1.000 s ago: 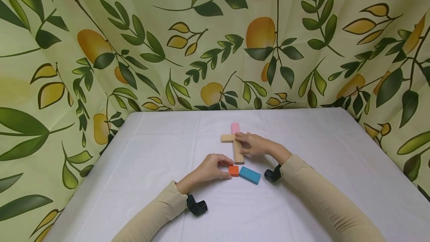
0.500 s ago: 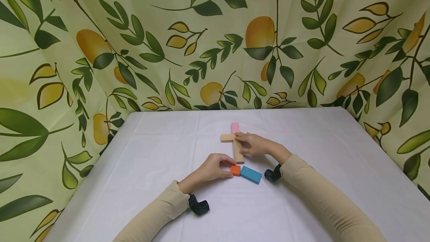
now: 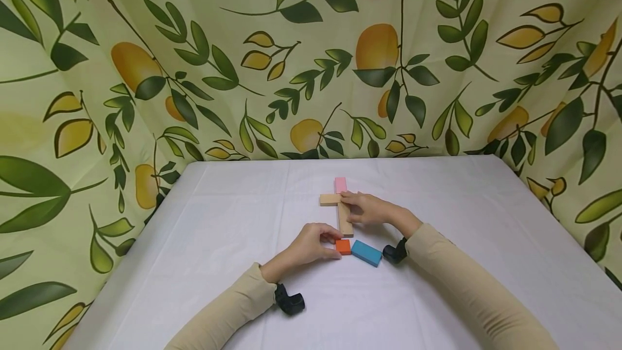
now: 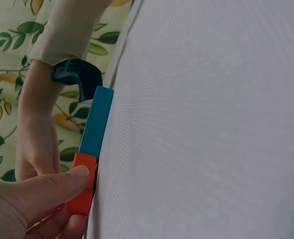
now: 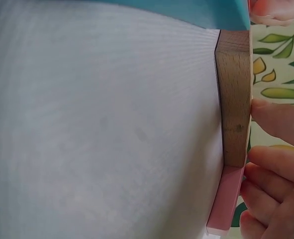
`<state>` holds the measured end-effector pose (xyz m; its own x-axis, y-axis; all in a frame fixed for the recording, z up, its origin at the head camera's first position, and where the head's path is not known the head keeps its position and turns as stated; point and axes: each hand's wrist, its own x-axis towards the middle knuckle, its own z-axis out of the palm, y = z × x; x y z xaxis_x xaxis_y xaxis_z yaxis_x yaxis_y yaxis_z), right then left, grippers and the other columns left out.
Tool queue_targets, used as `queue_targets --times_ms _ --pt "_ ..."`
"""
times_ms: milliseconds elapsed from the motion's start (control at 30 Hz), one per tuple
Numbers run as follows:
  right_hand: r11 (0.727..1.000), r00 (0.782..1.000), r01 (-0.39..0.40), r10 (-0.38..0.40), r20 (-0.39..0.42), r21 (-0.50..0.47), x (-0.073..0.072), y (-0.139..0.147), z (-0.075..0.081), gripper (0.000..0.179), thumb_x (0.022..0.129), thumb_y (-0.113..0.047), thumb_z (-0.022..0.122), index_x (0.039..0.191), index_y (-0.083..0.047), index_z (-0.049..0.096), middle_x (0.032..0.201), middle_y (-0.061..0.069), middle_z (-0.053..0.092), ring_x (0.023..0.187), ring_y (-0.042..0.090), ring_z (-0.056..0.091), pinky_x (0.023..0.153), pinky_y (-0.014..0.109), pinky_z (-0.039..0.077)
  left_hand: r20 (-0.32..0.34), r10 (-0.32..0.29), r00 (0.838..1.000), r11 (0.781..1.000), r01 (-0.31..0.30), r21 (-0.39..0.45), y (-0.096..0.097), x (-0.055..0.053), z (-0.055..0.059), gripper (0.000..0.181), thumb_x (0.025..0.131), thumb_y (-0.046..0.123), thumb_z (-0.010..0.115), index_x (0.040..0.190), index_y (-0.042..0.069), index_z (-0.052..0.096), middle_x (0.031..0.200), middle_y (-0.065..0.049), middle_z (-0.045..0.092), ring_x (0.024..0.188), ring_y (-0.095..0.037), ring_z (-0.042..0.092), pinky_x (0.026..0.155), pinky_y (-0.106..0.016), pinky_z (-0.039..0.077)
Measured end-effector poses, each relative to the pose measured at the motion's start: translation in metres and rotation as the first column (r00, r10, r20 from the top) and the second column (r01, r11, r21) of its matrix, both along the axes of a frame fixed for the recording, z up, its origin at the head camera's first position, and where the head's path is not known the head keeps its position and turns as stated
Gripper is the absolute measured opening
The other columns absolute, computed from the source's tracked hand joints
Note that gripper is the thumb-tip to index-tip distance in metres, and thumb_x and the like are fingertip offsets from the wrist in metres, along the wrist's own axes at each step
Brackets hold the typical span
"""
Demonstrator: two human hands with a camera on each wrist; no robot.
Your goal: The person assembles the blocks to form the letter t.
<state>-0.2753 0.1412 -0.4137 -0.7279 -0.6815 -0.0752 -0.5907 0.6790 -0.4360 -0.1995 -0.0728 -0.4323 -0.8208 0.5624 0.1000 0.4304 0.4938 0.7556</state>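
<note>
My left hand [image 3: 311, 244] pinches a small orange block [image 3: 343, 247] between thumb and fingers, its thumb showing along the block in the left wrist view. A blue block [image 3: 366, 253], slightly angled, adjoins the orange one's right side. Beyond them lies a long plain wooden block [image 3: 345, 222]. My right hand [image 3: 371, 209] rests thumb and fingertips on the wooden pieces, the fingers loosely bent. Another wooden block [image 3: 329, 200] lies crosswise at the long one's far end, partly under the fingers. At the far tip sits a pink block [image 3: 340, 185], also seen in the right wrist view.
All the blocks lie flat on a white-covered table [image 3: 233, 220]. A leaf-and-fruit patterned curtain [image 3: 311, 80] surrounds its back and sides. Each wrist bears a black camera mount, the right one [image 3: 394, 251] close to the blue block.
The left hand has slid a little to the right with the orange block, and the blue block has shifted right along with it. My right hand and the wooden and pink blocks stay put.
</note>
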Motion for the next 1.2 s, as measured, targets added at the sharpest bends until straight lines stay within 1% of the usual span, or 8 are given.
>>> queue_targets --times_ms 133,267,467,700,800,1000,1100,1200 --pt "1.000 1.000 0.003 -0.003 -0.007 0.003 0.000 0.000 0.000 0.056 0.091 -0.018 0.064 0.138 0.007 0.046 0.153 0.024 0.036 0.143 0.040 0.034 0.120 0.057 0.023 -0.006 0.016 1.000 1.000 -0.016 0.015 0.002 0.001 -0.001 0.035 0.072 0.008 0.083 0.104 -0.001 0.072 0.102 -0.014 0.074 0.088 -0.021 0.068 0.079 -0.015 0.054" --pt "1.000 1.000 0.007 -0.007 -0.013 0.008 0.001 0.000 0.000 0.058 0.090 -0.020 0.065 0.138 0.007 0.046 0.153 0.024 0.035 0.144 0.039 0.033 0.120 0.056 0.023 -0.008 0.024 1.000 0.999 -0.024 0.027 0.003 0.003 -0.003 0.034 0.073 0.009 0.083 0.104 -0.001 0.071 0.101 -0.014 0.074 0.087 -0.021 0.068 0.079 -0.019 0.056" --pt "1.000 1.000 -0.003 0.003 -0.007 0.030 -0.001 -0.001 0.002 0.061 0.091 -0.022 0.065 0.140 0.007 0.044 0.154 0.025 0.033 0.145 0.039 0.031 0.120 0.056 0.023 0.016 0.040 0.999 0.998 -0.041 0.044 0.004 0.005 -0.001 0.033 0.073 0.007 0.082 0.103 -0.001 0.071 0.100 -0.014 0.074 0.086 -0.020 0.067 0.078 -0.019 0.056" --pt "0.995 0.999 -0.039 0.037 0.026 0.091 -0.006 0.001 0.010 0.063 0.090 -0.023 0.065 0.141 0.005 0.043 0.155 0.023 0.032 0.145 0.039 0.031 0.121 0.055 0.023 0.003 0.057 0.998 0.998 -0.057 0.036 0.007 0.006 -0.002 0.034 0.073 0.009 0.083 0.104 0.000 0.072 0.100 -0.013 0.074 0.084 -0.019 0.066 0.074 -0.017 0.054" --pt "0.994 0.998 -0.047 0.043 0.047 0.097 -0.008 0.002 0.012 0.063 0.090 -0.022 0.066 0.142 0.005 0.042 0.155 0.023 0.031 0.146 0.038 0.030 0.121 0.055 0.022 0.008 0.064 0.998 0.997 -0.065 0.042 0.009 0.007 -0.002 0.035 0.072 0.009 0.083 0.104 0.000 0.072 0.100 -0.013 0.074 0.084 -0.019 0.066 0.074 -0.017 0.054" --pt "0.993 0.997 -0.067 0.062 0.052 0.101 -0.012 0.001 0.011 0.065 0.090 -0.024 0.066 0.142 0.005 0.041 0.156 0.024 0.029 0.146 0.040 0.028 0.121 0.056 0.021 0.011 0.075 0.997 0.996 -0.076 0.050 0.011 0.007 -0.003 0.033 0.073 0.008 0.083 0.103 -0.001 0.071 0.101 -0.013 0.073 0.084 -0.019 0.066 0.075 -0.017 0.055" --pt "0.993 0.995 -0.056 0.047 0.087 0.104 -0.012 0.000 0.011 0.067 0.091 -0.027 0.065 0.144 0.003 0.039 0.158 0.021 0.026 0.148 0.037 0.025 0.122 0.055 0.019 0.012 0.076 0.997 0.996 -0.077 0.043 0.012 0.008 -0.003 0.032 0.073 0.008 0.082 0.102 0.000 0.071 0.101 -0.013 0.073 0.084 -0.018 0.066 0.075 -0.016 0.054" --pt "0.991 0.995 -0.054 0.043 0.093 0.119 -0.013 0.000 0.010 0.067 0.092 -0.029 0.064 0.145 0.002 0.038 0.160 0.019 0.024 0.149 0.036 0.024 0.122 0.054 0.018 0.018 0.078 0.997 0.996 -0.078 0.041 0.012 0.008 -0.002 0.032 0.073 0.008 0.082 0.102 0.000 0.071 0.101 -0.013 0.073 0.084 -0.018 0.065 0.074 -0.016 0.053"
